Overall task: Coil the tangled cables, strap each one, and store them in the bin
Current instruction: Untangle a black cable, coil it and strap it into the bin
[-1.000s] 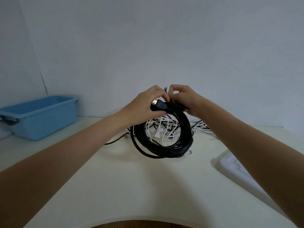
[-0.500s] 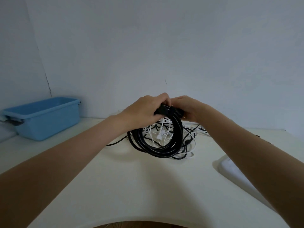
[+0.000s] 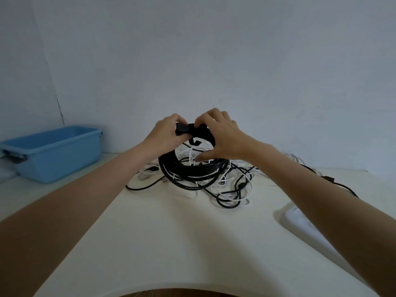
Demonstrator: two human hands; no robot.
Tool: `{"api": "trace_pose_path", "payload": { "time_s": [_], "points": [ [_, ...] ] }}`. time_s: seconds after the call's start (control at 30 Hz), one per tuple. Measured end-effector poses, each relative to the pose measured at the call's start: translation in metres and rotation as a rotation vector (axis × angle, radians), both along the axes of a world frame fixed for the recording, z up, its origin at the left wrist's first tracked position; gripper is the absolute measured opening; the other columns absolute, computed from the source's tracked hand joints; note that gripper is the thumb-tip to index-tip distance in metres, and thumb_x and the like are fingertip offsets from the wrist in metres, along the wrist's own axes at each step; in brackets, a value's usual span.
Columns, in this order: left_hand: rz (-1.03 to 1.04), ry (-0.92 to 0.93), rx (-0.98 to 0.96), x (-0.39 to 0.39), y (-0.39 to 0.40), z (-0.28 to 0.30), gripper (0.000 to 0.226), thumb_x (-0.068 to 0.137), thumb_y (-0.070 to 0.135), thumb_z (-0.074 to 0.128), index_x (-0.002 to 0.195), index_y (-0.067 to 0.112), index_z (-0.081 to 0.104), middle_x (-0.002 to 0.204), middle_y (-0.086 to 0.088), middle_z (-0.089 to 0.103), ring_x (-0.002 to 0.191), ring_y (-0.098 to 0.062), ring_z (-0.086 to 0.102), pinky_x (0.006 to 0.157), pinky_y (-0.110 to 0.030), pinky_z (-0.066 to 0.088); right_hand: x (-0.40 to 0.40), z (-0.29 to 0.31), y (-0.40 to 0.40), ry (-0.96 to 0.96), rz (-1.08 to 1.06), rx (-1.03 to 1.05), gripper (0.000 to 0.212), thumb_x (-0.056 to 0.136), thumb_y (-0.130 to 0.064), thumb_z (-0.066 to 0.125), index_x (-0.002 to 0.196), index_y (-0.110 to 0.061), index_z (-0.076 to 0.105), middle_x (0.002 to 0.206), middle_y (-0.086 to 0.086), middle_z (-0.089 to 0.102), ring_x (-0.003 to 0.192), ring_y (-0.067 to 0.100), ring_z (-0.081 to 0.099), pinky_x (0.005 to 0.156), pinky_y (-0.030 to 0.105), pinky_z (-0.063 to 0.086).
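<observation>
A thick black cable coil (image 3: 188,170) stands upright over the tangle at the table's middle back. My left hand (image 3: 165,136) grips the top of the coil, where a black plug end shows between the fingers. My right hand (image 3: 220,136) holds the coil's top right, its fingertips pinching a black strap (image 3: 196,133) wrapped round the bundle, its thumb reaching under the loops. A short strap tail hangs below. Under and behind the coil lies a tangle of white and thin black cables (image 3: 231,189). The blue bin (image 3: 53,151) sits at the far left.
A white flat object (image 3: 304,224) lies at the right, partly under my right forearm. A loose black cable (image 3: 342,185) trails toward the right edge. The cream table (image 3: 171,243) has a curved front edge; a wall stands close behind.
Both hands lowered the coil toward the tangle and shifted right. My right hand moved over the coil's top and now pinches the strap round it.
</observation>
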State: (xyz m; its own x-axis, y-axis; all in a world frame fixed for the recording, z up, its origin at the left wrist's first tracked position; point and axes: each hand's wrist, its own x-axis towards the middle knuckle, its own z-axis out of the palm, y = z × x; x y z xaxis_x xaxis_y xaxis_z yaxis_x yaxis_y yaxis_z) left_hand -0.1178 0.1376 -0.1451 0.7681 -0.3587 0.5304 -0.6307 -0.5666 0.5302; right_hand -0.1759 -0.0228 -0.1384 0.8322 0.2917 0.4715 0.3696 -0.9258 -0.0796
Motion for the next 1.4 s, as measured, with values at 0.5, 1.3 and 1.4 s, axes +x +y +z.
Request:
{"api": "trace_pose_path", "payload": {
  "time_s": [0.5, 1.3, 1.4],
  "points": [
    [-0.186, 0.303, 0.034, -0.008, 0.011, 0.003, 0.026, 0.088, 0.006, 0.061, 0.112, 0.007, 0.052, 0.086, 0.001, 0.056, 0.067, -0.010, 0.052, 0.054, -0.011, 0.043, 0.015, -0.003, 0.016, -0.227, 0.120, 0.239, 0.011, 0.088, -0.010, 0.059, 0.094, -0.004, 0.065, 0.105, 0.010, 0.052, 0.097, 0.023, 0.052, 0.086, 0.028, 0.041],
    [0.104, 0.112, -0.405, 0.054, 0.120, 0.001, 0.026, 0.078, 0.025, 0.074, 0.094, 0.018, 0.055, 0.079, 0.006, 0.055, 0.065, -0.006, 0.050, 0.062, -0.021, 0.041, 0.088, -0.010, 0.084, 0.883, 0.273, 1.173, 0.047, 0.086, -0.057, 0.051, 0.117, -0.022, 0.054, 0.119, 0.008, 0.060, 0.105, 0.028, 0.063, 0.088, 0.041, 0.053],
    [0.239, 0.222, -0.723, 0.090, 0.158, -0.010, 0.031, 0.079, 0.023, 0.074, 0.101, 0.015, 0.054, 0.086, -0.002, 0.058, 0.075, -0.013, 0.054, 0.063, -0.021, 0.043, 0.116, -0.023, 0.124, 0.945, 0.334, 1.276, 0.046, 0.089, -0.028, 0.062, 0.130, -0.020, 0.042, 0.121, 0.016, 0.056, 0.092, 0.031, 0.067, 0.079, 0.038, 0.058]
  ]
}}
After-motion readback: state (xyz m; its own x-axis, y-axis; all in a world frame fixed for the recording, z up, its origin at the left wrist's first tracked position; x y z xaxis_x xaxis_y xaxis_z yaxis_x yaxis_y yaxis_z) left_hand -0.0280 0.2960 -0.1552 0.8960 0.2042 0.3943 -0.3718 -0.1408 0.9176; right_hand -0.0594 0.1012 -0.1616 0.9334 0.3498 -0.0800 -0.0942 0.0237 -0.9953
